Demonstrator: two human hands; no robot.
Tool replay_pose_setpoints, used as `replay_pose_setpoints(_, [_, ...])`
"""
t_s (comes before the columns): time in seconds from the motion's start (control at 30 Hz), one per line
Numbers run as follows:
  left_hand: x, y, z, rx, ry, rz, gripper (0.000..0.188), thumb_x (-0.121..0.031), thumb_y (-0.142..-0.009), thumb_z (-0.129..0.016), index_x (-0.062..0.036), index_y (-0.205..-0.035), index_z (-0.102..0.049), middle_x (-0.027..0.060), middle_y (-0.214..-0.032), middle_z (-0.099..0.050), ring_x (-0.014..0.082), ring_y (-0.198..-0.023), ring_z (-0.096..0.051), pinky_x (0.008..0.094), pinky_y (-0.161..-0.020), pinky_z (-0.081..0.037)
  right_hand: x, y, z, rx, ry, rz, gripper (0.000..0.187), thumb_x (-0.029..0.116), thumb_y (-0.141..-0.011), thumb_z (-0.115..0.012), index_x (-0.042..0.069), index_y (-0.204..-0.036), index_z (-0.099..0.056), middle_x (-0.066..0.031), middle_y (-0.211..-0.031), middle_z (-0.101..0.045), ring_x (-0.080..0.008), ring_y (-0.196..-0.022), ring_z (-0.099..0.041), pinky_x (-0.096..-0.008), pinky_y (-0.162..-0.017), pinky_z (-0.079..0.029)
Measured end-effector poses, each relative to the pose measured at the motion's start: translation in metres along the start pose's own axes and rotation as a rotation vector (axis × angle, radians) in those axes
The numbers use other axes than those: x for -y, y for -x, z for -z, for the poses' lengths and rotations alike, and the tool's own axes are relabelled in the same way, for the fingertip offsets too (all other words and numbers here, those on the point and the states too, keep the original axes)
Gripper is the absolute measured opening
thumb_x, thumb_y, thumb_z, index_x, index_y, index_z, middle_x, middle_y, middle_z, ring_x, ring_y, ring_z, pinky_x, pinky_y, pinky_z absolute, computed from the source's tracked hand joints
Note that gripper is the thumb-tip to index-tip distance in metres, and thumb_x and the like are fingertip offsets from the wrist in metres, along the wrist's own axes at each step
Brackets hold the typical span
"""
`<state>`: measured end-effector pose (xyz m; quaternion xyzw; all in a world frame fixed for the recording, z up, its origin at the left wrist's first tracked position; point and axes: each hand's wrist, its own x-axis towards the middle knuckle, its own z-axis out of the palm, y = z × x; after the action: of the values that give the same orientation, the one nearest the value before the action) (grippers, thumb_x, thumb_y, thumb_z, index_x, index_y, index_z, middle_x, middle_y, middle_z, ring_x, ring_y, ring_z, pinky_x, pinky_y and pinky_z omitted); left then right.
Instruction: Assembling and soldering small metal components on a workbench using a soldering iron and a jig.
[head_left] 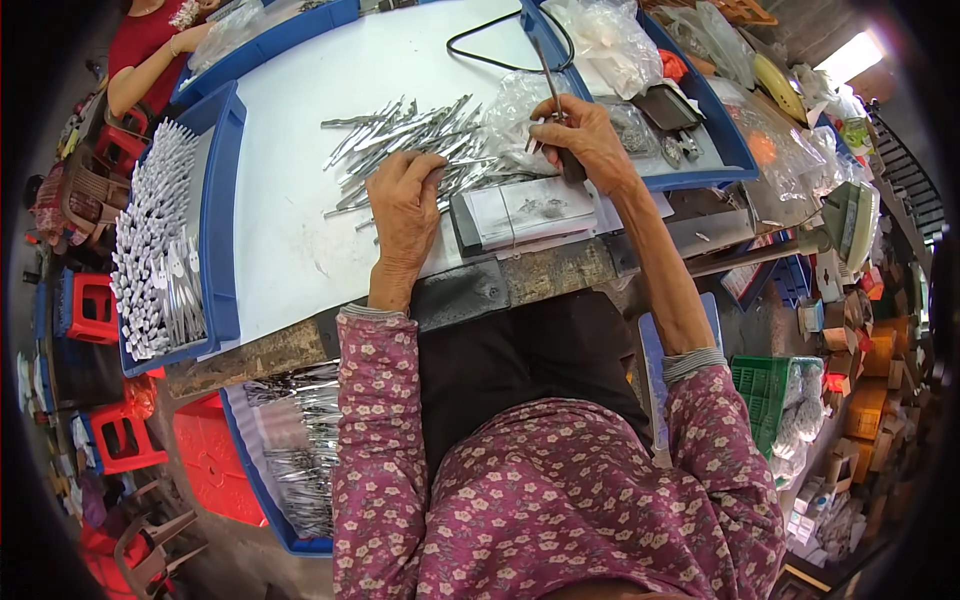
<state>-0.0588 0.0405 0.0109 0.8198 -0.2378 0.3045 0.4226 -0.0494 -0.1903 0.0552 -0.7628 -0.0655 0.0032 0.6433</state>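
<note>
My left hand [405, 200] is at the near edge of a loose pile of thin silvery metal strips [400, 140] on a white work surface [290, 200]. Its thumb and fingers pinch the end of a strip [470, 160] that points to the right. In my right hand [590, 140] is a slim, long tool with a dark handle [572, 166] and a thin dark shaft; its exact kind I cannot make out. Below the hands lies a dark block topped with white paper [535, 212], smudged grey and held by a band. Clear plastic [515, 115] lies between the hands.
At the left, a blue tray [225, 220] holds many white-ended strips [155, 200]. Another blue tray [735, 150] at the right carries plastic bags and a dark case [667, 108]. A lower tray [285, 535] has more strips. A co-worker's arm [150, 75] shows far left.
</note>
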Motion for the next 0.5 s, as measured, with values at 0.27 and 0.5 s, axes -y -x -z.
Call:
replay_pose_setpoints(0.27, [-0.007,0.0,-0.005,0.077,0.153,0.028,0.014,0.005,-0.072,-0.061,-0.0013,-0.084,-0.062,0.0096,-0.081,-0.057,0.024,-0.076,-0.055,0.0308,-0.066,-0.044,-0.008,0.002,0.006,-0.009,-0.151,0.011,0.011,0.007,-0.078,-0.065,-0.001,-0.078,-0.057,-0.0093,-0.064,-0.061,-0.0077,-0.049,-0.053,-0.0191,-0.042,-0.041])
replay_pose_setpoints(0.5, [-0.018,-0.002,0.001,0.125,0.264,0.076,0.02,0.01,-0.074,-0.057,-0.0004,-0.09,-0.062,0.0096,-0.084,-0.059,0.0204,-0.075,-0.059,0.0277,-0.064,-0.047,0.007,0.01,0.005,0.044,-0.164,0.065,0.011,0.008,-0.078,-0.066,0.001,-0.077,-0.058,-0.0085,-0.066,-0.061,-0.0058,-0.049,-0.05,-0.0186,-0.043,-0.04])
